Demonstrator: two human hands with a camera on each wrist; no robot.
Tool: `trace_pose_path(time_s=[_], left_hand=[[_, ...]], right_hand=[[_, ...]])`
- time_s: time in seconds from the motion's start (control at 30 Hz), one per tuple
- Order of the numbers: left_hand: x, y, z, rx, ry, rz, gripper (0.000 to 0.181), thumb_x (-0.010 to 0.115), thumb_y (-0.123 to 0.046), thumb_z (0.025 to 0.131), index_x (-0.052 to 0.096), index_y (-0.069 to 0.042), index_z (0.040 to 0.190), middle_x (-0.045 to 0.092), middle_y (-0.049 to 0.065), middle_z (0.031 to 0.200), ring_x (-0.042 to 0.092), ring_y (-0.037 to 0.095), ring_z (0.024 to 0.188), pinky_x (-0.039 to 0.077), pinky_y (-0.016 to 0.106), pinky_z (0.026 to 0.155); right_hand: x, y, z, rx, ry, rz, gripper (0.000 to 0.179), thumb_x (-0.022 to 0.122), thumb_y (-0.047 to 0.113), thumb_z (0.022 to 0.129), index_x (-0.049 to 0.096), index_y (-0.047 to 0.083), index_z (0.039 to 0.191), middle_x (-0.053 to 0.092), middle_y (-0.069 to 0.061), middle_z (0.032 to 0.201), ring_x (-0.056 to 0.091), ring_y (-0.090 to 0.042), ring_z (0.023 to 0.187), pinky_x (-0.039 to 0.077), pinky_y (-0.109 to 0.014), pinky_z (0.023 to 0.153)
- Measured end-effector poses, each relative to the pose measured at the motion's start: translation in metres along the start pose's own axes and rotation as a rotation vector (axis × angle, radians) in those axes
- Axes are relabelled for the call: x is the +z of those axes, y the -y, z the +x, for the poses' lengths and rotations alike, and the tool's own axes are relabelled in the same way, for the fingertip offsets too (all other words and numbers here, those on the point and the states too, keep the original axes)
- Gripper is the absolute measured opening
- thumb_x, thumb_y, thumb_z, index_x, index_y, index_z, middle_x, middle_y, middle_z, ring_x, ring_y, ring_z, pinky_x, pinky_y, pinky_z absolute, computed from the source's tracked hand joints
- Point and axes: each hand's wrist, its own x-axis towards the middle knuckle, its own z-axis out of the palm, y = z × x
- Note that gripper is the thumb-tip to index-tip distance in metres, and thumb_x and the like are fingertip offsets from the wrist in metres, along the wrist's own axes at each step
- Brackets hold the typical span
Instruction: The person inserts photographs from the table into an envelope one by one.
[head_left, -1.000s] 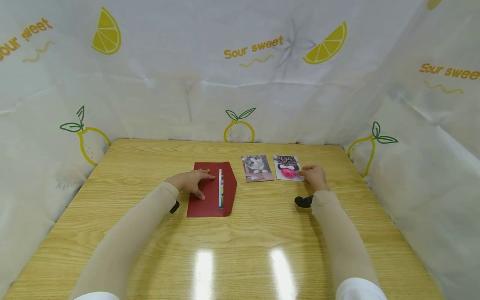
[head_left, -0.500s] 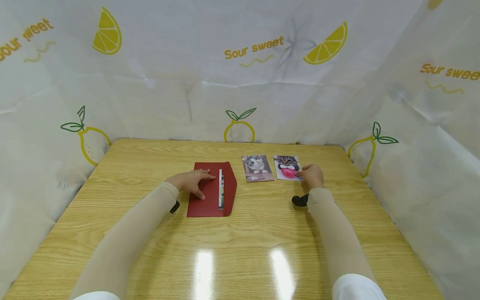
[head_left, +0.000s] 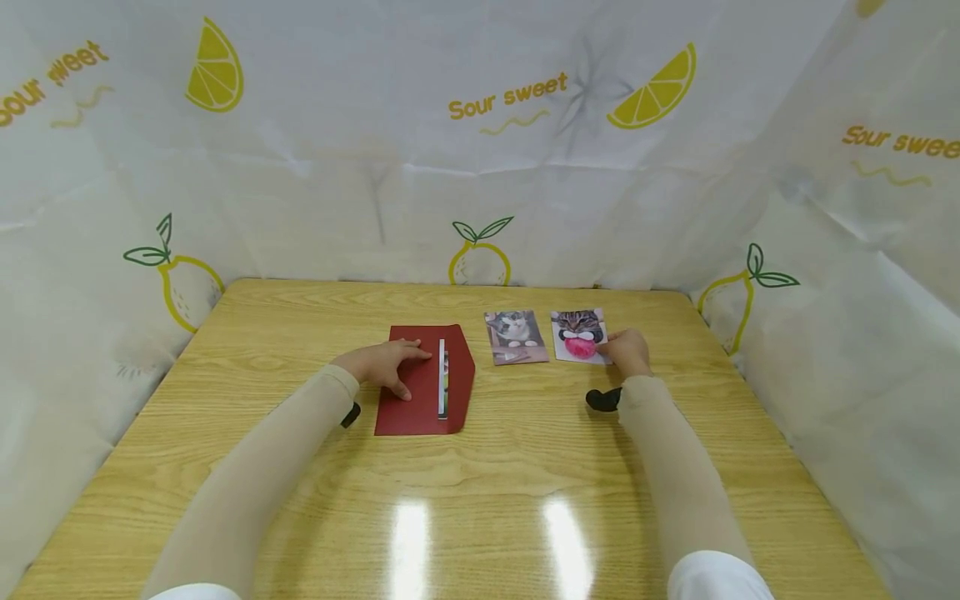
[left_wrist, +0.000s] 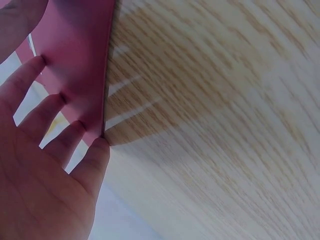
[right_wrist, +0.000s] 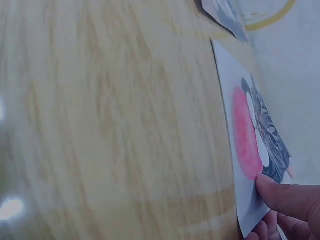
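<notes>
A dark red envelope (head_left: 411, 419) lies with its pointed flap spread to the right, and the edges of cards show at its opening. My left hand (head_left: 381, 367) rests on it with spread fingers; the left wrist view has the fingertips (left_wrist: 80, 127) pressing near its edge. To the right is a picture card of a tabby cat with a pink ball (head_left: 578, 325). My right hand (head_left: 630, 352) pinches that card at its right edge, thumb (right_wrist: 277, 192) on top, other fingers partly hidden behind. A second cat card (head_left: 514, 332) lies between card and envelope.
The wooden table (head_left: 480, 483) carries everything, with light glare near its front. White cloth (head_left: 330, 200) printed with lemons hangs behind and at both sides. A black strap end (head_left: 602, 400) sticks out at the right wrist.
The right hand first shifted slightly left and now pinches the tabby card, whose position has moved a little right and seems slightly raised. The left hand stays on the envelope.
</notes>
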Motion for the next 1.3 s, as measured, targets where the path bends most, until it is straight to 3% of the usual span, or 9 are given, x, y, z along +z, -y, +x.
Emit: trace_pose_path(time_s=[0.23, 0.53, 0.7, 0.93, 1.3], left_hand=[[0.0, -0.002, 0.0, 0.008, -0.003, 0.0, 0.078, 0.078, -0.024, 0.083, 0.038, -0.018, 0.15, 0.015, 0.013, 0.162, 0.012, 0.038, 0.148, 0.03, 0.052, 0.114], [0.001, 0.0, 0.0, 0.016, -0.005, 0.015, 0.079, 0.078, -0.026, 0.083, 0.038, -0.017, 0.15, 0.016, 0.013, 0.162, 0.012, 0.037, 0.149, 0.028, 0.053, 0.114], [0.002, 0.001, 0.001, 0.018, -0.004, 0.02, 0.079, 0.077, -0.026, 0.083, 0.038, -0.017, 0.15, 0.015, 0.013, 0.162, 0.012, 0.038, 0.148, 0.029, 0.053, 0.114], [0.0, -0.001, -0.001, 0.007, -0.001, 0.018, 0.078, 0.077, -0.026, 0.084, 0.037, -0.018, 0.151, 0.014, 0.013, 0.162, 0.011, 0.038, 0.148, 0.029, 0.053, 0.114], [-0.002, -0.002, -0.001, 0.002, 0.006, 0.007, 0.078, 0.077, -0.025, 0.084, 0.037, -0.017, 0.151, 0.014, 0.013, 0.162, 0.012, 0.038, 0.148, 0.028, 0.053, 0.114]], right_hand=[[-0.006, -0.007, -0.004, -0.046, 0.002, 0.155, 0.035, 0.061, 0.011, 0.094, 0.059, -0.008, 0.123, 0.058, -0.018, 0.115, 0.05, -0.018, 0.085, 0.045, -0.024, 0.067], [-0.014, -0.014, -0.005, -0.048, 0.01, 0.366, 0.05, 0.063, 0.008, 0.093, 0.044, 0.002, 0.139, 0.055, -0.012, 0.111, 0.054, -0.01, 0.072, 0.049, -0.023, 0.064], [-0.018, -0.009, -0.01, -0.082, 0.011, 0.41, 0.06, 0.061, 0.006, 0.094, 0.035, 0.011, 0.148, 0.056, -0.009, 0.113, 0.057, -0.005, 0.075, 0.053, -0.026, 0.071], [-0.018, 0.003, -0.025, -0.208, 0.031, 0.453, 0.056, 0.059, 0.004, 0.095, 0.038, 0.01, 0.146, 0.05, -0.003, 0.095, 0.053, -0.003, 0.069, 0.051, -0.019, 0.062], [0.0, 0.031, -0.056, -0.328, 0.051, 0.455, 0.05, 0.062, 0.009, 0.094, 0.044, 0.005, 0.141, 0.051, -0.016, 0.118, 0.052, -0.003, 0.073, 0.048, -0.014, 0.061]])
